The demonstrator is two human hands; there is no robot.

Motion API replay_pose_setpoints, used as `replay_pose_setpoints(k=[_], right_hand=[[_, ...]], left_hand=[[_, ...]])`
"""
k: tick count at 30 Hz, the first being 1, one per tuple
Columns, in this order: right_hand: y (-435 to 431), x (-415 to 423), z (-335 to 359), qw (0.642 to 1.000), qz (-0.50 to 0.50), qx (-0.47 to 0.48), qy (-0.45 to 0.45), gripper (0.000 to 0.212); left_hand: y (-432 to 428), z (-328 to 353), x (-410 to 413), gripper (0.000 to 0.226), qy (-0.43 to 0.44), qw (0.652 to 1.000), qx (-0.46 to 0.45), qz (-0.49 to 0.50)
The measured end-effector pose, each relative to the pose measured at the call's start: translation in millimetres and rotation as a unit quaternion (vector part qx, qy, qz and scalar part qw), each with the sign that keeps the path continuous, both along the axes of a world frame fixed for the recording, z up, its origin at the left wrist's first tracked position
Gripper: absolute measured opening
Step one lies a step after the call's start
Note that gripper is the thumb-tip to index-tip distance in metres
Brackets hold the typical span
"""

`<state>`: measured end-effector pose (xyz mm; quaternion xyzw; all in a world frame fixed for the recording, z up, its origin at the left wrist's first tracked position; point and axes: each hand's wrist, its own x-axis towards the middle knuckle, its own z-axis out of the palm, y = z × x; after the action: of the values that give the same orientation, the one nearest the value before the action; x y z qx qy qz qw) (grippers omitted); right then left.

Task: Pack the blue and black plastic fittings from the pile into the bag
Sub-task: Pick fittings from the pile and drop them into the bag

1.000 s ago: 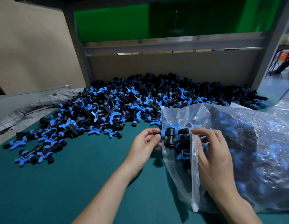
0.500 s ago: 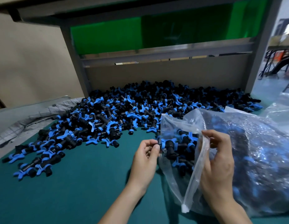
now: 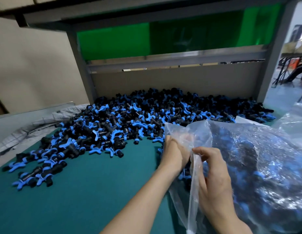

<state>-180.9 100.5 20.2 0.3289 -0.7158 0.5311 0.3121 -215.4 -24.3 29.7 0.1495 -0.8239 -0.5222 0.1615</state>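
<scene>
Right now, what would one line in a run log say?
phase: bagging | left hand: at bag mouth, grip unclear | right hand: pinches bag rim | pile: large, beside bag

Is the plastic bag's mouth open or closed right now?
Open: fingers of the left hand are inside the bag; the right hand pinches its edge.

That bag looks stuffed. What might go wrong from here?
1. The bag lies on its side, bulging with fittings; only the right hand pinches its mouth up. If that grip slips, fittings could spill onto the table.
2. The left hand reaches into the mouth; the thin plastic might tear.
</scene>
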Motion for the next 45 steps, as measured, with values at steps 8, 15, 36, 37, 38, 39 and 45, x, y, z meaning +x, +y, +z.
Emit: replay_pose_setpoints(k=[8,15,36,37,38,39,45], right_hand=[[-1.9,-2.2,0.0,0.994,-0.030,0.090,-0.060,0.023],[-1.7,-0.5,-0.2,0.990,-0.042,0.114,-0.069,0.026],[-1.8,-0.4,-4.3,0.988,-0.049,0.130,-0.063,0.017],[-1.7,-0.4,-4.2,0.988,-0.050,0.129,-0.063,0.017],[-1.6,-0.3,-4.0,0.988,-0.050,0.128,-0.063,0.017],[-1.5,-0.4,-3.9,0.989,-0.051,0.127,-0.062,0.018],[-1.7,0.6,-4.5,0.989,-0.047,0.124,-0.070,0.014]], left_hand=[[-125.0,-40.5,74.6,0.025,0.023,0.910,-0.333,0.245],[-158.4,-42.2,74.4,0.052,-0.084,0.880,-0.314,0.346],[-174.8,-41.2,77.5,0.019,0.038,0.909,-0.238,0.341],[-171.8,-40.8,78.9,0.015,0.073,0.916,-0.198,0.341],[-168.8,-40.8,80.2,0.012,0.101,0.925,-0.146,0.335],[-166.2,-41.4,80.9,0.010,0.119,0.933,-0.098,0.324],[-156.0,-36.0,81.9,0.008,0.202,0.938,0.028,0.279]])
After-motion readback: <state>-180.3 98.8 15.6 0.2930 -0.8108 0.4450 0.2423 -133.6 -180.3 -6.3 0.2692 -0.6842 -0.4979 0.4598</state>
